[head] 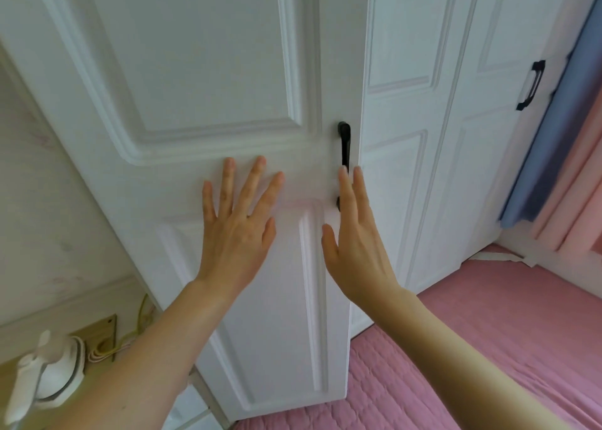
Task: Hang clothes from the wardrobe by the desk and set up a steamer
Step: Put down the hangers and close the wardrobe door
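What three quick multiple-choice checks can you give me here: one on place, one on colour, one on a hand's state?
1. Where is the steamer?
A top right
B lower left, beside the wardrobe door
C centre

2. What colour is the door handle?
A white
B black
C gold

3. The left hand is:
A gripping the handle
B curled into a fist
C open, flat on the door

Answers:
1 B: it sits at the lower left edge of the view, next to the door.
2 B: it shows dark against the white panel.
3 C: its fingers are straight and spread on the panel.
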Tool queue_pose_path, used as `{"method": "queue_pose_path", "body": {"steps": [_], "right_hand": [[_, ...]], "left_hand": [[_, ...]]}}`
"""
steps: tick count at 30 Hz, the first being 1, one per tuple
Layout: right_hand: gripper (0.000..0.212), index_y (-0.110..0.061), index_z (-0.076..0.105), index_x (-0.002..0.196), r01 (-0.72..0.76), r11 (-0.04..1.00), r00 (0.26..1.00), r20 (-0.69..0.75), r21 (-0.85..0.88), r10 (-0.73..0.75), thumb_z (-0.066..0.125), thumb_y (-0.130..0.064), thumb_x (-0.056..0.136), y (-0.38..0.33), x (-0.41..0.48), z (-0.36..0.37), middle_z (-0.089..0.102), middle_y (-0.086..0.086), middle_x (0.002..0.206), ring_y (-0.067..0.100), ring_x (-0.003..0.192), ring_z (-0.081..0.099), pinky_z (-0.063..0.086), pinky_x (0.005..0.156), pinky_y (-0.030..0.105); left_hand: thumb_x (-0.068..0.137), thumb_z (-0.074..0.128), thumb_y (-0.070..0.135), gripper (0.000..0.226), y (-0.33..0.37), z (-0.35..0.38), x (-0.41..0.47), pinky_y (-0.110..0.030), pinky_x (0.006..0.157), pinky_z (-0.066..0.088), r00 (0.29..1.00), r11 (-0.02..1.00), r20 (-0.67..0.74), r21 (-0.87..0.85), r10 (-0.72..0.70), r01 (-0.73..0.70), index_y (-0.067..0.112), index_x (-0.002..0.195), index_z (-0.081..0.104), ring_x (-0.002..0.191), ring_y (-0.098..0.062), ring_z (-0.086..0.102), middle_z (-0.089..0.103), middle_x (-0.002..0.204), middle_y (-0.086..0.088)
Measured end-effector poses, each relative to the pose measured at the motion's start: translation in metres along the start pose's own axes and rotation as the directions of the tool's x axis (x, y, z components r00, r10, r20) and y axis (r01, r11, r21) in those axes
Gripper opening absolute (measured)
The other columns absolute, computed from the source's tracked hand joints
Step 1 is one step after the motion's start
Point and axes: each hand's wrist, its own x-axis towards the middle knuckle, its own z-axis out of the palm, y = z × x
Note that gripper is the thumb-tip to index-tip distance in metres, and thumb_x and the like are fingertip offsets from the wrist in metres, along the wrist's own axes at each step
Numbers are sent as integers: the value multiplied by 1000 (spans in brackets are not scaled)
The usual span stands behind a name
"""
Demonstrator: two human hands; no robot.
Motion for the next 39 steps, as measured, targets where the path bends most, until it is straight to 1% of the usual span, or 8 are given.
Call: {"method": "queue_pose_path", "body": {"steps": [1,3,5,7,14,21,30,39], "right_hand": [[77,-24,0,152,40,998,999,-7,-38,-40,49,-7,94,-1,4,5,-12,4,160,17,147,11,18,102,0],[76,-26,4,152,75,994,996,-33,-80,-78,51,-16,94,2,12,17,-16,7,159,25,143,24,39,105,24],[76,-27,5,152,81,992,995,-56,-100,-87,54,-21,94,9,20,28,-18,9,159,28,146,16,42,105,42],[76,-27,6,153,86,990,994,-62,-115,-94,55,-22,94,19,28,37,-19,9,158,27,148,7,38,107,47],[77,-29,12,152,123,981,990,-53,-151,-133,59,-34,92,45,57,67,-21,12,157,29,147,7,40,105,48],[87,-17,11,153,200,965,977,-35,-169,-208,61,-46,89,60,79,91,-20,26,154,36,146,-4,42,104,48],[92,-19,11,152,264,951,961,-38,-163,-274,71,-33,84,76,96,106,-14,28,154,39,145,9,50,96,45],[89,-18,20,151,279,942,953,-69,-189,-296,72,-36,81,83,103,113,-6,30,155,36,146,9,54,91,39]], "left_hand": [[96,49,27,65,-6,3,1,-59,115,5,1000,1000,-6,18,7,-7,25,152,18,147,-32,-5,5,161,-2],[96,50,28,64,-14,9,4,-57,116,6,999,999,-25,44,29,-28,23,152,19,147,-30,-2,7,161,-2],[97,51,28,62,-20,18,6,-57,116,6,997,997,-52,67,49,-45,23,151,22,148,-29,0,10,160,-2],[97,50,28,59,-23,27,10,-58,115,9,994,994,-89,93,59,-51,22,151,25,147,-30,5,14,159,-1],[97,48,32,57,-32,53,23,-60,114,10,984,983,-171,179,56,-25,22,150,27,146,-30,10,18,158,-1],[98,46,30,57,-35,67,31,-59,115,7,982,977,-188,211,21,19,22,150,26,146,-30,11,19,158,-1],[95,48,29,57,-42,83,37,-59,115,7,973,970,-228,241,26,31,26,149,29,146,-29,13,21,157,1],[95,45,31,55,-45,94,40,-58,114,8,957,952,-285,305,56,35,30,148,30,145,-29,15,25,155,7]]}}
